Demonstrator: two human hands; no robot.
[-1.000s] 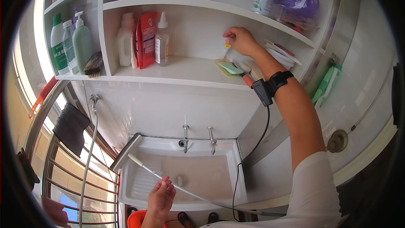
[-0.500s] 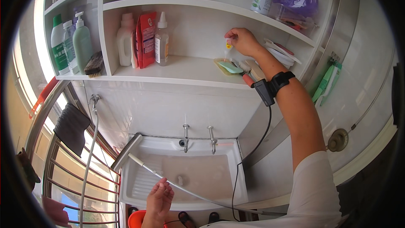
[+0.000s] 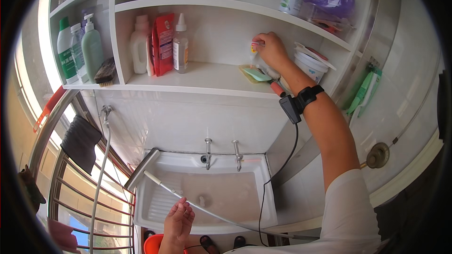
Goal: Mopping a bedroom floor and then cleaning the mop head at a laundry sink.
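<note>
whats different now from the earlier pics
The right forearm swung slightly left, baring more of the white tub. Nothing was taken or let go: the right hand still pinches the small yellow-labelled item. The left hand stayed by the pole; the bottles stayed put.

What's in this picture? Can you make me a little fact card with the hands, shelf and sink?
right hand: pinching a small thing with a yellow label
left hand: fingers curled by the long pole; I can't tell if it grips it
shelf: red packet and clear bottle side by side
sink: white, below the shelf
left side: dark cloth draped over a rail
</note>
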